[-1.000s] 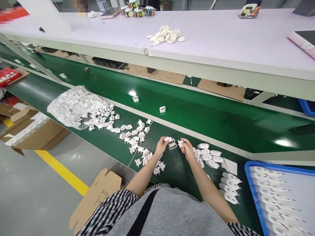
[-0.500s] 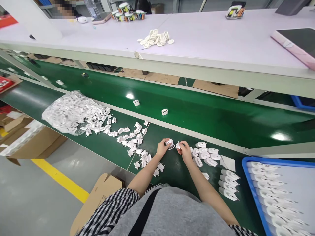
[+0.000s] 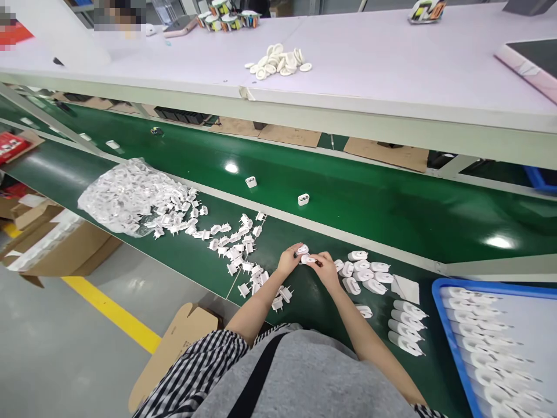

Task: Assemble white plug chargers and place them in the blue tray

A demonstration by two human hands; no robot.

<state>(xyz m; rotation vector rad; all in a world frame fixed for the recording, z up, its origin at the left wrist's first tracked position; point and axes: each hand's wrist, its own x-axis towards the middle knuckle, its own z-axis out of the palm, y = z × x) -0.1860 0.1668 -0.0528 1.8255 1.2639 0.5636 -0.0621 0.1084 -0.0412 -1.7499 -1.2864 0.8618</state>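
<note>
My left hand (image 3: 289, 262) is closed on white oval charger parts: one charger housing (image 3: 301, 249) sits at the fingertips, and a second lies just below it. My right hand (image 3: 327, 270) pinches a white plug piece (image 3: 309, 260) against that lower housing, so both hands nearly meet over the green bench. The fingers partly hide how the parts fit together. Left of my hands are loose two-pin plug pieces (image 3: 235, 253). Close by my right hand stands a group of white charger housings (image 3: 361, 267).
A plastic bag (image 3: 111, 197) of plug pieces lies at left. A blue-rimmed tray (image 3: 450, 337) with rows of white chargers stands at right, near several chargers (image 3: 407, 328) in a row. Two white housings ride the green belt (image 3: 374, 215); a shelf (image 3: 369, 58) holds white oval pieces (image 3: 278, 61).
My right hand has brought its plug piece leftward onto the housing in my left hand; they were apart before. The two housings on the belt have shifted right, and the view has moved slightly.
</note>
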